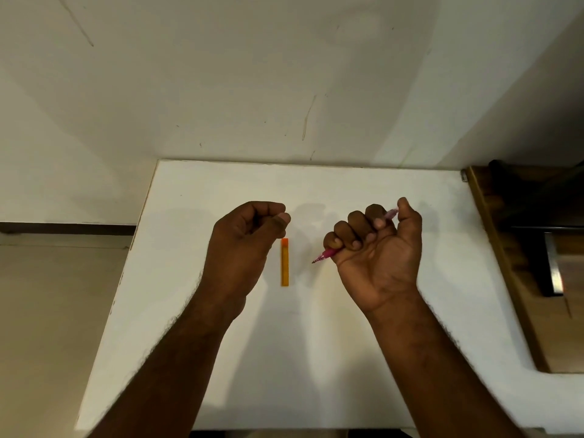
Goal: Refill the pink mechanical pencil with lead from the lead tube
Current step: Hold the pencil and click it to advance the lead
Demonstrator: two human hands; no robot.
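The right hand point(376, 248) had its fingers curled fast round the pink mechanical pencil point(328, 253), tip pointing down-left above the white table point(347, 343). The left hand point(249, 238) pinched thumb to forefinger; whether it held anything could not be told. The orange lead tube point(285, 262) lay flat between them. A thin lead could easily snap or drop unnoticed.

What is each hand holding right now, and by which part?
The right hand grips the pink mechanical pencil around its barrel's middle, both ends protruding. The left hand is pinched shut; whether it holds anything cannot be told. The lead tube lies unheld.
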